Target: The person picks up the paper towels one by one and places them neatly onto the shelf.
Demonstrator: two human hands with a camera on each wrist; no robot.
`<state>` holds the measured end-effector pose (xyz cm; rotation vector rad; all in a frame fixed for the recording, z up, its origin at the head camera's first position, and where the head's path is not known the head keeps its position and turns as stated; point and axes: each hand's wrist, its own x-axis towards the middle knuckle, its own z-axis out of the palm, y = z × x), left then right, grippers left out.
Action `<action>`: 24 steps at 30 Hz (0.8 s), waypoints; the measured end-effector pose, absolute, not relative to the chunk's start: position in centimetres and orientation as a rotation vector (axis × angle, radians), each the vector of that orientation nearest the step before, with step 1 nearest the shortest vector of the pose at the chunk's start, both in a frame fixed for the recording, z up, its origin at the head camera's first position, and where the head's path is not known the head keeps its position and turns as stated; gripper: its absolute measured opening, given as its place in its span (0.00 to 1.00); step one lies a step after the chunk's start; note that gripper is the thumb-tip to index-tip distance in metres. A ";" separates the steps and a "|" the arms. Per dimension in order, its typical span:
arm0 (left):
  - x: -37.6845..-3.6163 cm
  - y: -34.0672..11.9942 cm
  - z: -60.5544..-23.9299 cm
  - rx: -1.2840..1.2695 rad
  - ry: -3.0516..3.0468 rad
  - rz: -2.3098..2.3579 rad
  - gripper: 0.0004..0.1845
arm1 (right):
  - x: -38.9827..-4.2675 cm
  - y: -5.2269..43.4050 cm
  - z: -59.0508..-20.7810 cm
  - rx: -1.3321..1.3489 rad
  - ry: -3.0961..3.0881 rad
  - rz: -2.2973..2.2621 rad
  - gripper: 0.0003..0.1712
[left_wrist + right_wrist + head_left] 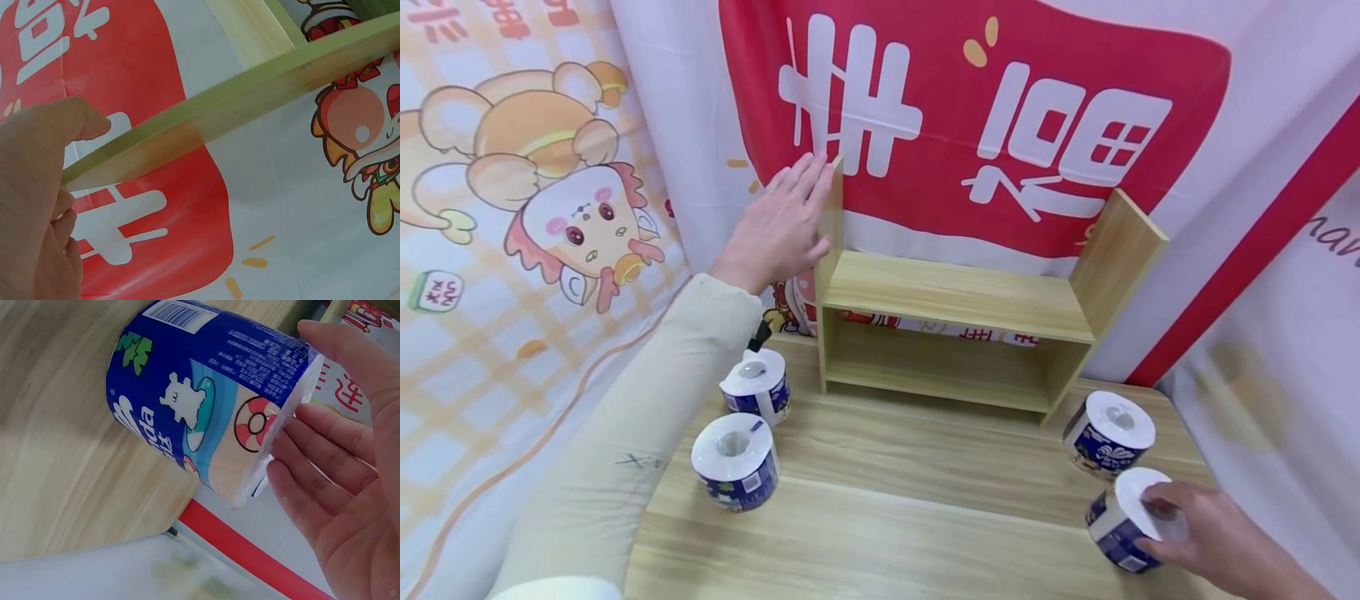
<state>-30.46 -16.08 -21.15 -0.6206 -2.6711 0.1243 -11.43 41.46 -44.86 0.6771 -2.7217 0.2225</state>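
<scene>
Right hand [1213, 533], lower right of frame: fingers curled over the white top of a wrapped paper roll [1126, 518], which stands tilted near the surface [910, 508] edge; whether it is lifted clear cannot be told from the wrist view. Left hand [782, 225], upper left of centre: fingers straight and flat against the outer face of the left side panel of a wooden shelf unit [958, 321], holding nothing. Judged step: steadying the unit while taking up a roll; next move would call for carrying that roll across to a shelf.

Second roll [1108, 435], just beside the gripped one. Two more rolls, left of centre: one [757, 386] by the unit's foot, one [736, 461] nearer. Shelf unit: both levels hold nothing. Printed cloth backdrop [985, 125] behind.
</scene>
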 end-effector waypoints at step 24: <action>-30.9 -16.4 -21.7 -0.664 -2.600 0.151 0.51 | -11.6 39.9 -44.4 0.444 -2.943 0.207 0.31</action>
